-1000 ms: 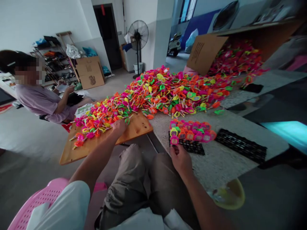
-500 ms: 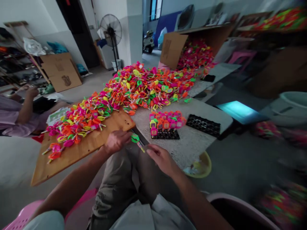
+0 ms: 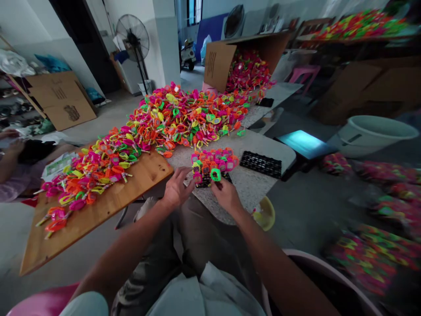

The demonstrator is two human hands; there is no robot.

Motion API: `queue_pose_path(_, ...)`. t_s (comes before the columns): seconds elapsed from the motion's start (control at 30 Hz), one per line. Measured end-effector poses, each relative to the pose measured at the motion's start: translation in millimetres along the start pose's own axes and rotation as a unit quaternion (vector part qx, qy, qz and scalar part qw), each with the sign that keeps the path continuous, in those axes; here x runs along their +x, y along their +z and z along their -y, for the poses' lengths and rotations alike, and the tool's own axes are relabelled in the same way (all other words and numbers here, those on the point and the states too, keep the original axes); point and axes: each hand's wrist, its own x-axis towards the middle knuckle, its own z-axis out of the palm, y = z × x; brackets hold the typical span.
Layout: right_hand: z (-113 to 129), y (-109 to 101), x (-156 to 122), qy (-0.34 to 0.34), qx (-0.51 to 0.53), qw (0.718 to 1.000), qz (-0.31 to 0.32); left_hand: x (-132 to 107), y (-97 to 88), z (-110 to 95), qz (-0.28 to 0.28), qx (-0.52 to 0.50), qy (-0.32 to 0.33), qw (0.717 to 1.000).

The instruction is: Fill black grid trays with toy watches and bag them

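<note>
Green watch (image 3: 215, 174) now pinched by right fingers (image 3: 215, 186), left fingers (image 3: 189, 170) nearer tray (image 3: 202, 183), grip unclear

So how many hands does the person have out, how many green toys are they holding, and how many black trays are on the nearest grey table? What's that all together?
Left hand and right hand: 2
Green toy in the right hand: 1
Black trays: 2
Total: 5

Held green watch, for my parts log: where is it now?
Head view, just right of centre: the green watch is in the right hand, in front of the racked watches.
</note>
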Motion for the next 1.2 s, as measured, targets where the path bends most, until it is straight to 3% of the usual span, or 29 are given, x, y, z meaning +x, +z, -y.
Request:
queue_pose_path(0.13,-9,22,31,-0.036,-0.015,0.999,0.018,11,19.0,1,0.008,-0.007,-0.016,1.000)
queue_pose_path(0.27,-16,36,41,-0.061,-0.034,0.996,0.062,10,26.0,5,0.014,-0.038,-0.011,0.999)
queue_pose_path(0.57,-23,48,29,-0.090,-0.126,0.988,0.015,5,31.2,12,0.021,-0.152,-0.017,0.988)
queue_pose_path(0.77,-24,58,22,-0.108,-0.125,0.986,-0.021,0,37.1,15,0.016,-0.158,-0.030,0.987)
queue_pose_path(1.2,-18,57,24,-0.100,-0.121,0.987,-0.020,1,41.7,15,0.004,-0.164,-0.050,0.985)
